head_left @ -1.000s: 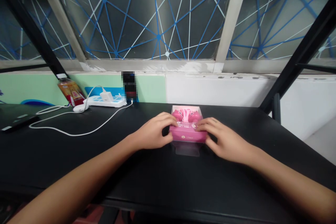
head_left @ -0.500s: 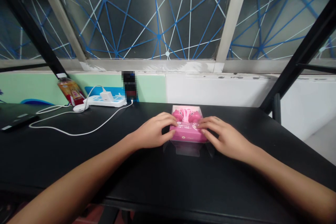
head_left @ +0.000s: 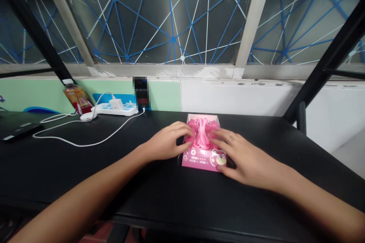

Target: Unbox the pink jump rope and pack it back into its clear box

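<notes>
Pink box [head_left: 204, 160] on black table [head_left: 171, 201], mid-scene, nearer far edge than near edge. Wide strip of tabletop btwn box & near edge; only a short strip btwn box & far edge, which runs along the wall [head_left: 234, 98]. R edge of table slants out from far post toward near R; good stretch of surface btwn R forearm & that edge.

L hand [head_left: 168, 142]: fingers half open, curved over box's L side, thumb apart from them, tip near front L; firm hold or light touch, can't tell. R hand [head_left: 245, 159]: fingers loosely spread over box's R side, thumb at front flap's R edge; grip can't tell.

Box top shows pink cord [head_left: 202, 138], bundled, btwn darker pink pieces. Printed flap faces near side, w/ cartoon face at R.

Far L: tilted bottle [head_left: 78, 98], power strip [head_left: 125, 111] w/ white plug [head_left: 116, 104], white cable [head_left: 82, 145] looping nearer. Dark pixelated item [head_left: 142, 93] by strip's R end. Flat black item [head_left: 21, 133] at L. Window [head_left: 171, 15] w/ blue & white lines above.
</notes>
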`<state>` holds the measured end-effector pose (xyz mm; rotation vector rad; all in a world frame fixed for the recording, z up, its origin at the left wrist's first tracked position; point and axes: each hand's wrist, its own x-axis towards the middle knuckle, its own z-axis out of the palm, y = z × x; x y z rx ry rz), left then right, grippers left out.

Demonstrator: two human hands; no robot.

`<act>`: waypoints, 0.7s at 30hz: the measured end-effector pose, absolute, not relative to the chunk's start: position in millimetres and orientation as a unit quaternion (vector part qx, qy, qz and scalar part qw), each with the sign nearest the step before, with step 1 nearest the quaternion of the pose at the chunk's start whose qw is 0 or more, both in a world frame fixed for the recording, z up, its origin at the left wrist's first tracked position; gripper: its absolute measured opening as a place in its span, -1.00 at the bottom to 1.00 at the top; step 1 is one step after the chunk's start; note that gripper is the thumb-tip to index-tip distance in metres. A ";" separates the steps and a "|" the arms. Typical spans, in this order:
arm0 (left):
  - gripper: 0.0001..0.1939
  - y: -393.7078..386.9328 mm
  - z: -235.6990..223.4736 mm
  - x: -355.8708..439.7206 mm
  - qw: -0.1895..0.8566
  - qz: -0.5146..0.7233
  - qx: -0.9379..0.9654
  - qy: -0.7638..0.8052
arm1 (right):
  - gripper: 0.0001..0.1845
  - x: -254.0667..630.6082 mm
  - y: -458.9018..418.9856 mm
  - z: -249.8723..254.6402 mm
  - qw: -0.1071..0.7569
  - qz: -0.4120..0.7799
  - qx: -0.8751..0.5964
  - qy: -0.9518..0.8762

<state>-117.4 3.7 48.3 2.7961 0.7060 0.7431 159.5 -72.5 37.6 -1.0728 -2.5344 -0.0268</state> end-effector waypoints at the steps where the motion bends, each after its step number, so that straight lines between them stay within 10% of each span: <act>1: -0.79 4.5 47.9 -117.5 0.081 0.251 0.936 0.235 | -0.35 155.6 -75.8 38.1 0.187 -0.024 -0.371 -0.909; 8: -0.83 5.4 44.1 -113.5 0.062 0.274 0.922 0.265 | -0.74 130.4 -94.3 42.7 0.145 0.024 -0.335 -0.931; 21: -0.78 37.5 49.0 -95.6 0.033 0.306 0.867 0.392 | -0.66 127.4 -130.1 80.0 0.117 0.194 -0.223 -0.948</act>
